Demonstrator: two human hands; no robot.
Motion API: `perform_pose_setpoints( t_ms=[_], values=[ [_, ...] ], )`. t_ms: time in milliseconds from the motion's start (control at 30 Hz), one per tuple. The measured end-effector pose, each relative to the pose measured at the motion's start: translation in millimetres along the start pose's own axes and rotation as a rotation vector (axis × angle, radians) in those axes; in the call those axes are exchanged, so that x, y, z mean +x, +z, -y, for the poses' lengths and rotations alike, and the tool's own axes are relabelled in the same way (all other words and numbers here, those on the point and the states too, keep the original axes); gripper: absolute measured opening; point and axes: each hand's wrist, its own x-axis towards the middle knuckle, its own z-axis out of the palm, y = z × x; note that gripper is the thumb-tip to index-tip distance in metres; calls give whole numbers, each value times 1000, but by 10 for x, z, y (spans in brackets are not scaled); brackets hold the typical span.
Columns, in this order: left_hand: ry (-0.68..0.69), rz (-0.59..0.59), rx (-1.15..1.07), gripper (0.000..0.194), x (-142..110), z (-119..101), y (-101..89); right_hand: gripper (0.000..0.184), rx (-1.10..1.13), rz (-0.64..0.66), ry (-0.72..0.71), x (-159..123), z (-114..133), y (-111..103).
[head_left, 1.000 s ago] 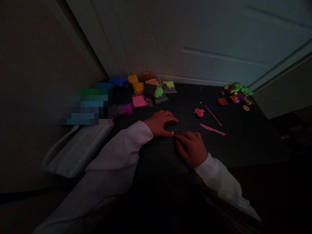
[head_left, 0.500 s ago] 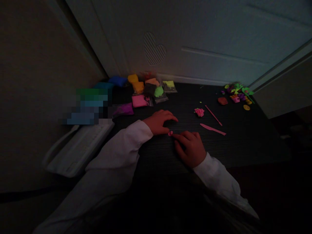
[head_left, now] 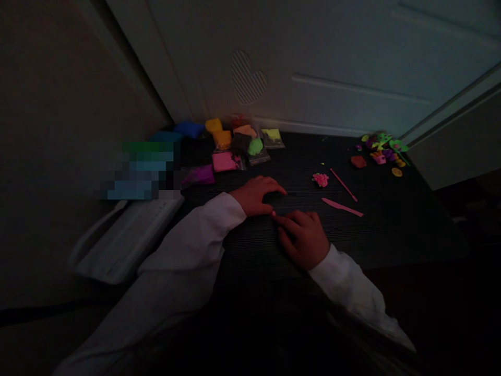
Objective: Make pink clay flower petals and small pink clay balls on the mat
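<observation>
A tiny piece of pink modelling clay (head_left: 273, 213) lies on the dark table between my hands, mostly covered by fingertips. My left hand (head_left: 257, 196) rests palm down with its fingers stretched forward and apart, and its thumb tip touches the clay's left side. From the right, the index fingertip of my right hand (head_left: 305, 237) presses on the same piece. That hand's thumb is apart from the index finger, and its other fingers are bent. To the right are a ruffled pink clay flower (head_left: 320, 180), a thin pink stick (head_left: 343, 185) and a pink plastic knife (head_left: 342, 207).
Bags of coloured clay, including pink (head_left: 226, 162), purple (head_left: 199, 175) and yellow (head_left: 273, 136), lie at the back left. A white power strip (head_left: 121, 245) is by my left sleeve. Small clay figures (head_left: 385, 149) and a red lump (head_left: 358, 162) sit back right.
My right hand has shifted slightly left, its index finger now covering more of the pink clay. My left hand has stayed in place.
</observation>
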Motion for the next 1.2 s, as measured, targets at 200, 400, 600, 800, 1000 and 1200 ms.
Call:
perform_pose_setpoints(
  t_ms=[200,400,600,800,1000,1200],
  values=[
    [-3,-4,-7,46,-1,11,7,35,-6,10,-7,11,24,21],
    [-3,-14,-36,44,1,5,-1,33,15,-1,-31,12,35,21],
    [-54,-44,-88,42,13,-24,-33,26,34,-81,72,9,17,5],
    [-55,-58,-99,41,19,-27,-30,26,7,-74,92,18,32,23],
    [-44,-66,-95,41,11,-24,-21,27,-9,-52,57,24,53,36],
    [-40,-79,-111,42,14,-15,-19,29,13,-31,33,38,78,28]
  ],
)
